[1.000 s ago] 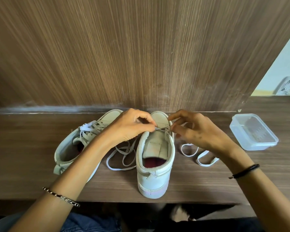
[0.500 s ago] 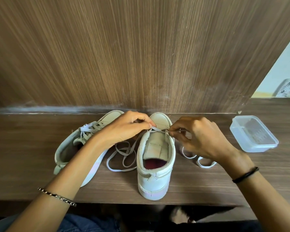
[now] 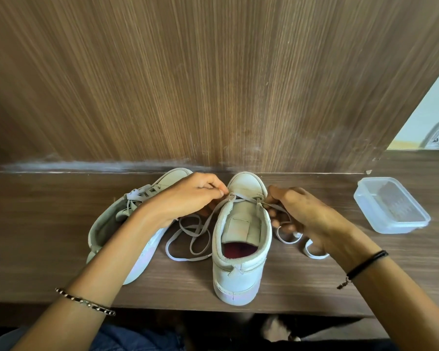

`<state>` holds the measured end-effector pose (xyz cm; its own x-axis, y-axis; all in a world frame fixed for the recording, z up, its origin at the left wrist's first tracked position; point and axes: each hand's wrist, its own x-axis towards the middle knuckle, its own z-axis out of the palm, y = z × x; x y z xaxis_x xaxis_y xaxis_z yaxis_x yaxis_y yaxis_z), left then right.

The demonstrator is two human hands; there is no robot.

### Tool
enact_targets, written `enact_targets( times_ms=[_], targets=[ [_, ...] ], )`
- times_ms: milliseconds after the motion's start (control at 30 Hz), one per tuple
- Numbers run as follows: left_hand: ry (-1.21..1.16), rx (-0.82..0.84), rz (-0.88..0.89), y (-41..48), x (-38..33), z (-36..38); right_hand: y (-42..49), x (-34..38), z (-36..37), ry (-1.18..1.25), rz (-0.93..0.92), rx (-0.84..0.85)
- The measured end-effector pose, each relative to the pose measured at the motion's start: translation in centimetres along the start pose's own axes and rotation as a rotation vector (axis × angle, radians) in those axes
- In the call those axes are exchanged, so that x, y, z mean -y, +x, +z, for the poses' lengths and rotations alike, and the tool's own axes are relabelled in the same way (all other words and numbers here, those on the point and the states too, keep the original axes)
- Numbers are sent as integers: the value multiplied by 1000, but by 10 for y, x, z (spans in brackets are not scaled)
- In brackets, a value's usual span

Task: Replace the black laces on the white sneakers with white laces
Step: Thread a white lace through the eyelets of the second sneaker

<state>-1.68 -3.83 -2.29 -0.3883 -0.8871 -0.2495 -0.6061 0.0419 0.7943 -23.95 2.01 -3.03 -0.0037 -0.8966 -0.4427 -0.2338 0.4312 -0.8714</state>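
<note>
Two white sneakers stand on a wooden shelf. The right sneaker stands upright, heel toward me, with a white lace running across its lowest eyelets and lying in loops on both sides. My left hand pinches the lace at the left eyelet near the toe. My right hand pinches the lace where it leaves the right eyelet. The left sneaker lies tilted on its side, laced in white, partly under my left forearm. No black lace is in view.
A clear plastic container sits on the shelf at the right. A wood-grain panel rises right behind the shoes. The shelf's front edge runs just below the right sneaker's heel.
My right hand has dropped and moved to the shoe's right side, drawing the lace out through the right eyelet. My left hand has stayed at the left eyelet.
</note>
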Motion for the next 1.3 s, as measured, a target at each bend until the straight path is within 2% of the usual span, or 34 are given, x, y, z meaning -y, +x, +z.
enact_targets(
  times_ms=[133, 333, 433, 567, 700, 800, 933, 1033, 1133, 1300],
  targets=[
    [22, 12, -26, -1, 4, 3, -3, 2, -2, -137, -92, 14],
    [-30, -75, 224, 1, -6, 16, -5, 3, -15, -177, -201, 31],
    [17, -71, 255, 6, -15, 20, -8, 3, -25, -264, -329, 73],
    [36, 18, 235, 10, -21, 16, -5, -2, -26, -507, -533, -55],
    [68, 37, 224, 13, -26, 17, -2, -3, -26, -556, -598, -96],
    [100, 25, 209, 16, -27, 18, -4, 0, -23, -502, -542, -87],
    [98, 24, 150, 17, -28, 19, 2, 1, -14, -404, -362, -106],
    [71, 34, 59, 16, -33, 25, 2, 4, -6, -245, -179, -64],
    [102, -31, -33, 16, -42, 34, -2, 11, -3, -124, 0, -15],
    [215, -110, -54, 20, -41, 37, 6, 5, -7, 215, 144, 115]
  ],
)
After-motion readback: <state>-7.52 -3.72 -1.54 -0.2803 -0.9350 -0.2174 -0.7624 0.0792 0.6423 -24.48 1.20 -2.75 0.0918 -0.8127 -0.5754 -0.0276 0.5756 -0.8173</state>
